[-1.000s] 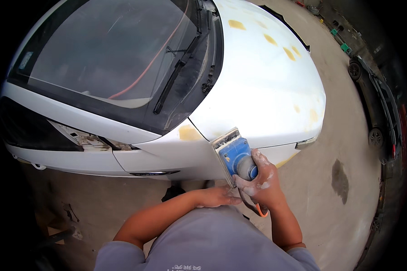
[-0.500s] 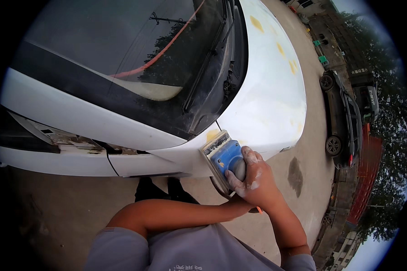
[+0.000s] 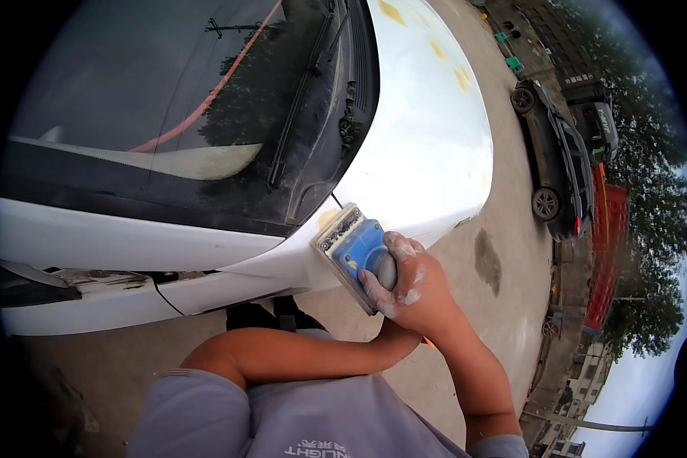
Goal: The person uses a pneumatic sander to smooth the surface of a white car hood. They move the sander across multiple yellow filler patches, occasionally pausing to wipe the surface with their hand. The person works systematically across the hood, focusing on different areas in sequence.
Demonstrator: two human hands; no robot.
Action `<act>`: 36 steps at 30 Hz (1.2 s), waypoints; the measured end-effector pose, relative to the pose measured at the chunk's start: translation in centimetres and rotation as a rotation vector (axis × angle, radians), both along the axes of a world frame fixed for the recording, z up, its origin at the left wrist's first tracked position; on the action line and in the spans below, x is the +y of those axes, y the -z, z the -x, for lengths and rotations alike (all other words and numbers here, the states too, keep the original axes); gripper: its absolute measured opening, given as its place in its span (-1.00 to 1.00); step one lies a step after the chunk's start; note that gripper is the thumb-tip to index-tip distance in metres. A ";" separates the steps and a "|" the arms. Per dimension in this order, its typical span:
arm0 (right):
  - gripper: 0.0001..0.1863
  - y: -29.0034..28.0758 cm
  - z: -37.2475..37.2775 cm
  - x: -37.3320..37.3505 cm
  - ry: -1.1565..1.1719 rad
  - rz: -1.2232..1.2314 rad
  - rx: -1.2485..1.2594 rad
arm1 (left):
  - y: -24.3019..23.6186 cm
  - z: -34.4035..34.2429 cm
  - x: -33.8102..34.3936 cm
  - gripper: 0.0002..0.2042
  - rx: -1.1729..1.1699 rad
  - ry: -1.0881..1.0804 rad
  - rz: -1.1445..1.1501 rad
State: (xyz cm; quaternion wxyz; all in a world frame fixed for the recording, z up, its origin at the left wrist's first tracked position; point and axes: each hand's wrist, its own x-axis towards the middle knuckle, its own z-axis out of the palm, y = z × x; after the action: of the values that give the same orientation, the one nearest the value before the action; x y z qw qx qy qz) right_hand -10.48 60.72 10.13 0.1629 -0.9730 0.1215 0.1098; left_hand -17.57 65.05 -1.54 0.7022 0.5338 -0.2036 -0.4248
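One sander (image 3: 362, 243) was gripped by the right hand (image 3: 415, 290), white car (image 3: 427, 137) beyond; left hand (image 3: 399, 338): state I couldn't tell.

Right hand (image 3: 416, 286), bare: thumb (image 3: 375, 289) and fingers (image 3: 398, 243) curled in a grip, marked with pale smears. Right forearm (image 3: 472, 359): angled up and leftward. Left forearm (image 3: 305, 360): bent across the torso (image 3: 351, 416). Left hand (image 3: 401, 340): largely hidden behind the right wrist (image 3: 433, 322).

Grey-brown ground (image 3: 450, 347), pale. White car (image 3: 427, 153) standing on it. Irregular dark patch (image 3: 487, 263) on surface near white car's front corner. Beyond, dark car (image 3: 548, 156) parked; small green objects (image 3: 514, 64) near it.
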 end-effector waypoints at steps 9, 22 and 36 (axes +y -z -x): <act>-0.39 0.0 -2.1 -1.2 -0.084 -0.011 -0.076 | -3.7 -2.9 0.1 -0.78 0.497 -0.121 0.120; -0.41 0.2 -2.2 -1.7 -0.145 0.087 -0.127 | -3.6 -3.1 -1.0 -0.73 0.487 -0.112 0.126; -0.41 -0.2 -3.0 -1.9 0.028 0.049 -0.069 | -2.6 -3.6 -1.3 -0.78 0.583 0.013 0.152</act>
State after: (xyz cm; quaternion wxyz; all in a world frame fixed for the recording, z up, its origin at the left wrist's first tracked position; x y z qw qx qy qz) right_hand -7.50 58.82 10.32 0.1444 -0.9781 0.1320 0.0710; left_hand -13.94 63.76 1.04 0.7663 0.3336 -0.0281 -0.5483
